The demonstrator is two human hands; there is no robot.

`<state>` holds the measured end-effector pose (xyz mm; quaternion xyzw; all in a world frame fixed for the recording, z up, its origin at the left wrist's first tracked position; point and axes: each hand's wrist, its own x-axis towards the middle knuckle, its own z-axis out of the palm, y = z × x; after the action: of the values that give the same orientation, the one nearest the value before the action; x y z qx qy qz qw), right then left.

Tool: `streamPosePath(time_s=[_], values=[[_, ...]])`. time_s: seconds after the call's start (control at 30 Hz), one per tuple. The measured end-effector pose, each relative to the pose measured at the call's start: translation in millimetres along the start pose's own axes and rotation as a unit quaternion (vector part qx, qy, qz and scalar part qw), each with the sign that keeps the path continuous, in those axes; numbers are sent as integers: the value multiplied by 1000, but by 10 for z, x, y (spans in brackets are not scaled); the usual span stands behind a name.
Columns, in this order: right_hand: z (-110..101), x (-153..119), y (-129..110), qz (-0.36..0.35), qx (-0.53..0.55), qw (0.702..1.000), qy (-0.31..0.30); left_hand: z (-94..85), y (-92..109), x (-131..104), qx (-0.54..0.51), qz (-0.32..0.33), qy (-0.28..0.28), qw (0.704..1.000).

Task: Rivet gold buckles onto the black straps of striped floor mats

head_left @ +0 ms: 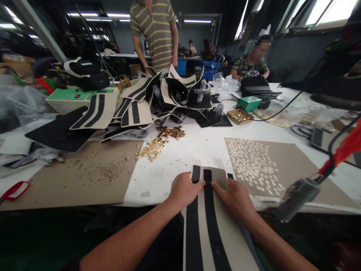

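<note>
Beige panel [210,226] with two black stripes, flat and pliable, draped over the near table edge [169,165]; left hand [184,190] and right hand [235,197] pinch its far end. Loose brass eyelets [158,145] far-left, pale washers [254,163] on cardboard right (easily scattered). Risk: panel sliding off if the grip slackens.

- Both bare forearms reach forward from the lower edge of the view and converge toward the middle.
- The left hand [184,190] lies palm down, fingers curled and pointing right.
- The right hand [235,197] lies palm down just beside it, fingers pointing left.
- The fingertips seem nearly to meet; their grip is hard to tell.
</note>
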<state>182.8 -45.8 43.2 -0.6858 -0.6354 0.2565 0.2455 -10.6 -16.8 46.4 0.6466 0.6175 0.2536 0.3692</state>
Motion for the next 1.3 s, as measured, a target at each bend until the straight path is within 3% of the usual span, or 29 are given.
streamPosePath(time_s=[0.13, 0.6, 0.77, 0.87, 1.07, 1.13, 1.3], values=[[64, 95, 20, 1, -71, 997, 9, 29, -24, 124, 6, 0, -8, 1000], [128, 210, 20, -4, -160, 986, 34, 53, -52, 285, -12, -25, -35, 999], [155, 170, 66, -6, -114, 993, 37, 10, -55, 262, -61, -27, -54, 996], [199, 3, 153, -50, -74, 995, 34, -9, -77, 81, -91, -23, -69, 993], [254, -316, 265, -218, -57, 973, 38, -28, -139, -285, -77, -38, -116, 990], [222, -272, 235, -234, -66, 969, 43, -44, -122, -251, -75, -48, -111, 990], [144, 70, 144, -158, -86, 980, 80, -53, -25, 121, -88, -43, -87, 991]])
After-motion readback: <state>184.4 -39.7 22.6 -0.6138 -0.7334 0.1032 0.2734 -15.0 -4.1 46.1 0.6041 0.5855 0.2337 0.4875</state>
